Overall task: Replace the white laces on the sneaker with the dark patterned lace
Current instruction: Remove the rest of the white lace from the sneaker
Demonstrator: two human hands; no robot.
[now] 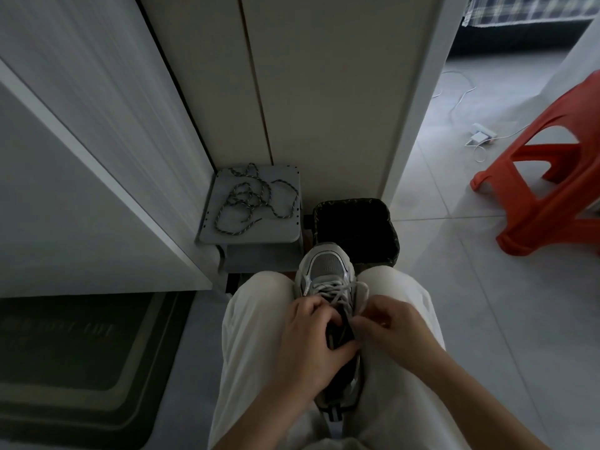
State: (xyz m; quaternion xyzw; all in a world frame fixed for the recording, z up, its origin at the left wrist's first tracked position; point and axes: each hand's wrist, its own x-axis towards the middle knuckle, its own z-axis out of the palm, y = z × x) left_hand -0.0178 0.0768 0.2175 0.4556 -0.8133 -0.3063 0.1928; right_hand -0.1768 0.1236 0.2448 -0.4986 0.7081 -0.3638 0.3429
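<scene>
Pale trousers fill the near view, and the knees clamp a grey-and-white sneaker upright between them, toe pointing far. The left hand grips the sneaker at its dark tongue and collar, fingers curled over the left side and thumb laid across the opening. The right hand has its fingers bunched narrow at the top eyelets, apparently pinching a strand of the white laces. The dim light hides the exact contact. Those laces are threaded in crosses over the lower eyelets, so unlacing looks barely begun.

The dark patterned lace lies in loose, overlapping loops on a grey step stool to the far left, well apart from both hands.

The risks come from the hold and the pull. Only the knees and one hand steady the shoe, so a hard tug could twist it loose and tip it toward the black-lined bin just beyond the toe. Pulling one strand unevenly could cinch the crosses tighter. Snatching the new lace up by one end could turn its loops into a knot.
</scene>
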